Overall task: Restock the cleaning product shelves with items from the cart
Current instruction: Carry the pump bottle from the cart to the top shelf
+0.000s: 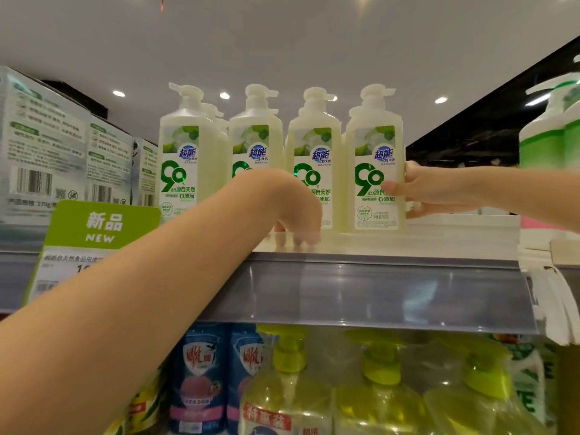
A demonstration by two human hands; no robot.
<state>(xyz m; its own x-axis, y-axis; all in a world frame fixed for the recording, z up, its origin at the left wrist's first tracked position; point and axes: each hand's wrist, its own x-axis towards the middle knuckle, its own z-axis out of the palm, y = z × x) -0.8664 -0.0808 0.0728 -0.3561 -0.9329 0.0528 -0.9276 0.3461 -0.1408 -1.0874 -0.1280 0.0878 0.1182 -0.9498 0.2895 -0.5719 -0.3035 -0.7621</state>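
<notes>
Four pale pump bottles [314,142] upright in row on top shelf [408,243].

Open room right of the row, only a thin strip in front.
On the top shelf [439,237] four pump bottles [188,158] stand close together with more behind, leaving no way between them. My right hand [430,193], gripping the rightmost bottle [375,171], sits in the bare stretch before the green-and-white bottles [552,133]. My left hand [298,215] takes up the narrow front edge. Boxes [47,146] and a green tag [103,224] block the left; above the pumps is open.
</notes>
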